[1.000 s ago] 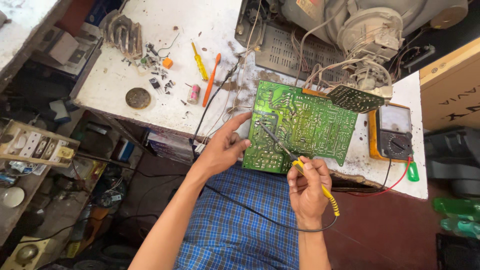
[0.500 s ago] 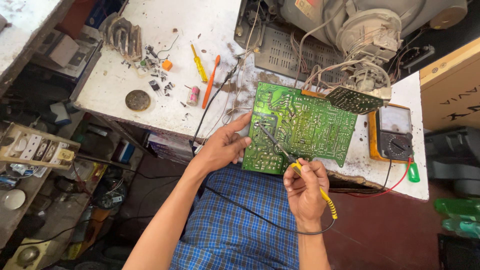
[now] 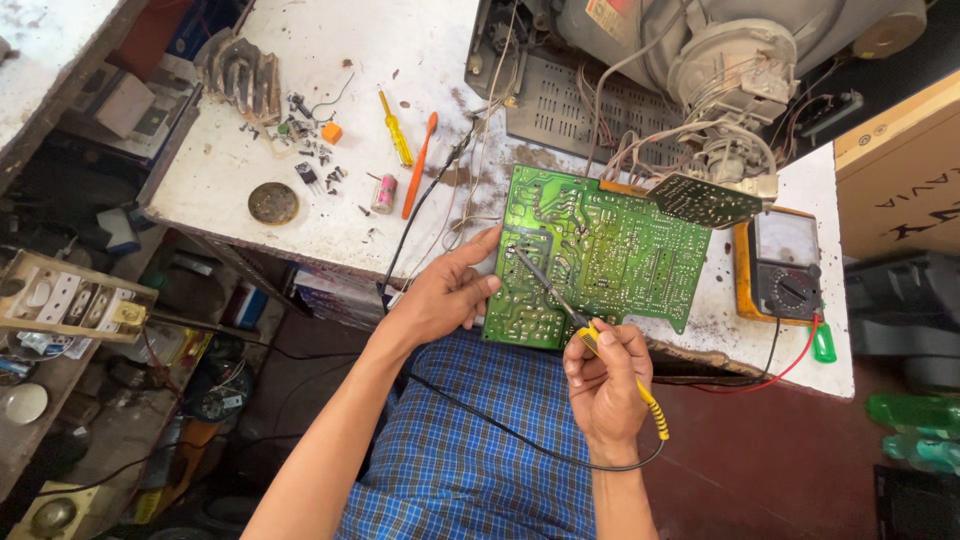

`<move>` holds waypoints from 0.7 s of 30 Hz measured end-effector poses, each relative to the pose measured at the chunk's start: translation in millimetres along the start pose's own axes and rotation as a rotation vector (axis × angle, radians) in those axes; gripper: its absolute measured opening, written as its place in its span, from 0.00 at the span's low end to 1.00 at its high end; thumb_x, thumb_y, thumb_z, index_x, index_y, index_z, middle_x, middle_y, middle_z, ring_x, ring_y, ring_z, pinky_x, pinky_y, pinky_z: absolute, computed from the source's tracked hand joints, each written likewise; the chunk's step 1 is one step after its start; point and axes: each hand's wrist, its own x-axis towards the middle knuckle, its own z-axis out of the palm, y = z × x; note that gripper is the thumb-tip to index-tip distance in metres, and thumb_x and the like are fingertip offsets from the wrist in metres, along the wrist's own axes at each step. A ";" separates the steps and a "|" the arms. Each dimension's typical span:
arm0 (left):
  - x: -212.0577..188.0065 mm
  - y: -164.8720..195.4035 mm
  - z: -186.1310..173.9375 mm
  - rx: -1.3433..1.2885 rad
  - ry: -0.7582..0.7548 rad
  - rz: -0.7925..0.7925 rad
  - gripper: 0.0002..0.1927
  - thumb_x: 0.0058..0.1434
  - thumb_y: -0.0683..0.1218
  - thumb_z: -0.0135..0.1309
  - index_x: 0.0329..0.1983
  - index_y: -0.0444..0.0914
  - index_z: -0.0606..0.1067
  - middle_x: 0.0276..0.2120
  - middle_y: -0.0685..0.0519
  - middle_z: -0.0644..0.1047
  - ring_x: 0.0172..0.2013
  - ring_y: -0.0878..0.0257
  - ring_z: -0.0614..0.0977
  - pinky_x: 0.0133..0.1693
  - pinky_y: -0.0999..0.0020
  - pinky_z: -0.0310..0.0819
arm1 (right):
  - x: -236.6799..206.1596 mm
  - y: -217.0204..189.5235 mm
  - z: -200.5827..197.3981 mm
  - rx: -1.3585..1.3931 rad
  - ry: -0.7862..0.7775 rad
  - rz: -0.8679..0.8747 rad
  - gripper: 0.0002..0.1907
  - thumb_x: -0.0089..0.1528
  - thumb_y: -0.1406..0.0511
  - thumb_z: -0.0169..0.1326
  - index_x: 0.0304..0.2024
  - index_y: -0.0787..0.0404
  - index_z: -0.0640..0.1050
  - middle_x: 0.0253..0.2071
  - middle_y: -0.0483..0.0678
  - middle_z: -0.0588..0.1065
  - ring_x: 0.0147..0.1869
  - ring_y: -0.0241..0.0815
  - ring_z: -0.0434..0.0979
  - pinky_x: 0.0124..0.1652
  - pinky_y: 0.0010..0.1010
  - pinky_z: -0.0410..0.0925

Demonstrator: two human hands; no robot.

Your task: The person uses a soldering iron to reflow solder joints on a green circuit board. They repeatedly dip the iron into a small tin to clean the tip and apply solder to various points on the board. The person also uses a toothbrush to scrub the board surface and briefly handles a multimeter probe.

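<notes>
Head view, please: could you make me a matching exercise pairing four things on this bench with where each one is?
Things:
1. green circuit board
2. soldering iron
3. analogue meter
4. orange toothbrush

Places:
A. lying beside the yellow screwdriver
B. steadied by the left hand
C. right of the board, near the table edge
D. held in the right hand

Pairs: 1-B, 2-D, 3-C, 4-A

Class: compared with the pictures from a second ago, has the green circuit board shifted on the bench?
No. The circuit board keeps its place beside the yellow meter, with the left hand on its edge.
</notes>
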 end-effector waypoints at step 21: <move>-0.8 3.8 0.5 0.024 0.017 -0.049 0.35 0.68 0.37 0.50 0.77 0.47 0.60 0.58 0.53 0.77 0.25 0.73 0.71 0.24 0.77 0.71 | -1.9 0.1 7.3 -0.001 0.004 -0.009 0.05 0.69 0.67 0.51 0.41 0.63 0.75 0.30 0.56 0.75 0.30 0.42 0.72 0.27 0.26 0.63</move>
